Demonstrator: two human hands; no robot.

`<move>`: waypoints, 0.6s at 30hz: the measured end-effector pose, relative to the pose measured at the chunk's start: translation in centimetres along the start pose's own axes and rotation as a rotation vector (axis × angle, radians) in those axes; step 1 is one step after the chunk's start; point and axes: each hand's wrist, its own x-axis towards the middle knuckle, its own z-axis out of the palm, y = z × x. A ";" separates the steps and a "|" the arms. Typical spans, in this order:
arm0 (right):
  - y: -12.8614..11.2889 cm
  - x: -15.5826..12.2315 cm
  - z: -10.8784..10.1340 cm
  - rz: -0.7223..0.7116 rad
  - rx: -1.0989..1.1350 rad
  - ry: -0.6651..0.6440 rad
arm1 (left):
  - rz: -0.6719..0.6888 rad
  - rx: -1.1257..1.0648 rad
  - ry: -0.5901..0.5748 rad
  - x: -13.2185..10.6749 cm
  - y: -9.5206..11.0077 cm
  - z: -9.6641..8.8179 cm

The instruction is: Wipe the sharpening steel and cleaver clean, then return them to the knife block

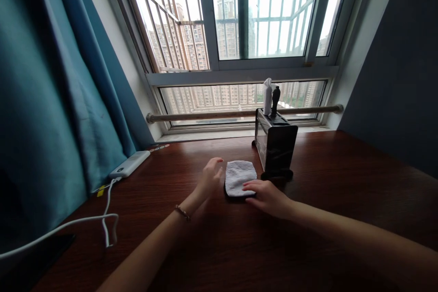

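Observation:
A small white folded cloth (240, 177) lies on the dark wooden table (219, 246), on top of something dark and flat. My left hand (210, 178) hovers just left of the cloth, fingers loosely curled and apart, holding nothing. My right hand (265, 196) rests at the cloth's near right corner, fingertips lying flat on its edge. A dark knife block (275, 146) stands right behind the cloth, with a white handle (267, 95) and a black handle (275, 99) sticking up from it.
A white power bank (130, 164) with a white cable (102, 219) lies at the table's left, beside a teal curtain (51, 100). A barred window (239, 32) and a rail (239, 113) run behind the table. A dark wall stands at right.

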 end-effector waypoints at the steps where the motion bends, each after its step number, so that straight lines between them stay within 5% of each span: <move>1: -0.1 -0.9 -0.8 0.025 0.006 0.076 | 0.033 -0.003 -0.045 -0.6 0.8 0.6; 6: 3.0 -2.9 -6.2 0.347 0.046 0.868 | 0.092 -0.088 -0.277 -2.9 4.2 4.2; 7: 4.1 -3.0 -7.0 0.401 0.089 0.937 | 0.091 -0.106 -0.303 -2.9 4.8 5.1; 12: 8.0 -2.2 -8.4 0.515 0.326 0.888 | 0.034 -0.391 -0.308 -0.3 7.9 9.9; 18: 6.5 -0.8 -8.1 0.383 0.373 0.766 | 0.020 -0.555 -0.295 2.7 9.4 14.4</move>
